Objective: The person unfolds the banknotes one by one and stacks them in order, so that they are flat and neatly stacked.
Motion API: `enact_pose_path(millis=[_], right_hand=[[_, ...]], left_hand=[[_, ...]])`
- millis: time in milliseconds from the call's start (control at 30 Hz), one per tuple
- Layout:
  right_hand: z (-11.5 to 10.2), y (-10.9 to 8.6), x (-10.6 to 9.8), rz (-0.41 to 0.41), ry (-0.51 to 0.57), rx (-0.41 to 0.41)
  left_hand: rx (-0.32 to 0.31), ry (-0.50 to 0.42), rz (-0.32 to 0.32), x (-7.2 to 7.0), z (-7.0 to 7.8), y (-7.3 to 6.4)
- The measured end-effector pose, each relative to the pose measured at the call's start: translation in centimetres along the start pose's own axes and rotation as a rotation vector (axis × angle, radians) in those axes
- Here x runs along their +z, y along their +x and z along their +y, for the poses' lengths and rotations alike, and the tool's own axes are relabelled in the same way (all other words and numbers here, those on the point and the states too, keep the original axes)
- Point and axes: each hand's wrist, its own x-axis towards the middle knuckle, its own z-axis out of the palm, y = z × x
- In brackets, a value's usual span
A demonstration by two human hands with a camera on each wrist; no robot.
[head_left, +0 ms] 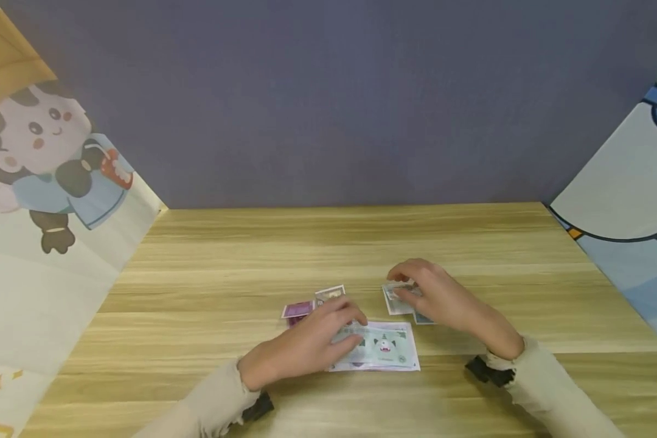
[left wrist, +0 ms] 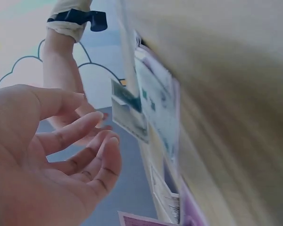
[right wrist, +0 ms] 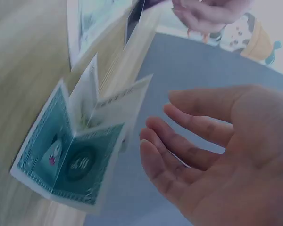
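My left hand (head_left: 320, 340) hovers over a small stack of flat play banknotes, its fingers loosely bent and holding nothing. A pale green banknote (head_left: 384, 345) with a cartoon face lies on top, with a whitish-purple note (head_left: 414, 359) showing beneath it. My right hand (head_left: 435, 295) is above a pair of creased notes, thumb and fingers spread apart around air. In the right wrist view these are a folded teal banknote (right wrist: 87, 165) and a pale creased note (right wrist: 125, 103), both standing partly up from the table. The hand's fingertips (right wrist: 151, 155) are apart from them.
Beyond my left hand lie a purple folded note (head_left: 298, 309) and a brownish-white note (head_left: 330, 293). The wood-grain table (head_left: 252, 243) meets a dark grey panel (head_left: 328, 109) at the back. Cartoon-printed panels (head_left: 76, 267) flank both sides.
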Motion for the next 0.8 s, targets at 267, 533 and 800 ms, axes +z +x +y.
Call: enact_pose_path(millis=[267,533,800], right_hand=[[2.5,1.5,0.5,-0.174,0.025,0.053],[3.7,1.2,1.9,-0.205,0.017,0.083],[4.9,1.5,1.6,-0.212,0.125,0.133]], left_hand=[[0.038,0.11,-0.047,0.3,-0.4,2.4],[-0.038,0.123,-0.126,1.2,-0.8,3.1],[-0.002,0.113,-0.144,1.0,-1.2,3.1]])
